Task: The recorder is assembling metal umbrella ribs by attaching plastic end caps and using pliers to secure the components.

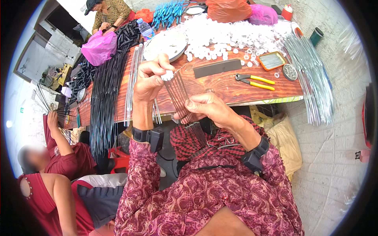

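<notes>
My left hand [151, 76] is raised over the table's near edge, with thumb and fingers pinching a small white plastic hub [167, 75]. From this hub a fan of thin dark metal ribs [177, 92] slants down toward my lap. My right hand [204, 106] is closed around the ribs lower down, thumb on top. Their lower ends hang before a red-and-black checked cloth [185, 141] on my lap. On the tabletop beyond my hands lie a dark flat bar [217, 68] and yellow-handled pliers [256, 82].
White plastic pieces [232, 35] are heaped at the back beside a round white dish [165, 46]. Silvery rods [309, 78] overhang the right edge, black rods [108, 98] the left. An orange-rimmed tray [271, 60] holds thin pins. Co-workers [112, 15] sit across and at my left.
</notes>
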A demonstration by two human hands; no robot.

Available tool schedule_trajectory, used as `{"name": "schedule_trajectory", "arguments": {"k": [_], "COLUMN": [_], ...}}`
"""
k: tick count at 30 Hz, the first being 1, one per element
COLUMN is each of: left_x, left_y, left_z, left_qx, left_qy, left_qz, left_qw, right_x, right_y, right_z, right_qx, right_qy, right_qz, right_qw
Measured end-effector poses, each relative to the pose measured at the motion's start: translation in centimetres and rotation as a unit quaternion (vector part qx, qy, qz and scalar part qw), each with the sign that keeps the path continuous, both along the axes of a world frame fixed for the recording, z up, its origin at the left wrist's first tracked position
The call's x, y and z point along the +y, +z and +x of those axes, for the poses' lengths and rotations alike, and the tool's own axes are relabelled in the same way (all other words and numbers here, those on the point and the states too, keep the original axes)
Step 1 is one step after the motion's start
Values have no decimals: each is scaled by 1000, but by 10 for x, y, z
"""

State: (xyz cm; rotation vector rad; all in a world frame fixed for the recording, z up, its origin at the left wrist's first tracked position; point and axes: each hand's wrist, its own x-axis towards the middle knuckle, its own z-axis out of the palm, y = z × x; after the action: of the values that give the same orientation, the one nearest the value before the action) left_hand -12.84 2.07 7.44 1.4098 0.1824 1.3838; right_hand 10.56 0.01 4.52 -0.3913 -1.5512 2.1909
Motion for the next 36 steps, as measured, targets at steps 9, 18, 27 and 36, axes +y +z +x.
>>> {"name": "schedule_trajectory", "arguments": {"k": [9, 18, 27, 36], "left_x": [7, -7, -54, -65], "left_y": [1, 2, 39, 63], "left_z": [5, 14, 21, 28], "left_qx": [-18, 17, 119, 270], "left_qy": [-70, 71, 227, 339], "left_qz": [10, -88, -236, -188], "left_qw": [997, 993, 937, 881], "right_x": [4, -2, -16, -17], "right_y": [-2, -13, -14, -8], "right_z": [-2, -4, -14, -18], "right_qx": [7, 30, 3, -49], "right_qy": [40, -35, -194, -200], "right_qz": [-14, 16, 84, 168], "right_qw": [999, 999, 977, 964]}}
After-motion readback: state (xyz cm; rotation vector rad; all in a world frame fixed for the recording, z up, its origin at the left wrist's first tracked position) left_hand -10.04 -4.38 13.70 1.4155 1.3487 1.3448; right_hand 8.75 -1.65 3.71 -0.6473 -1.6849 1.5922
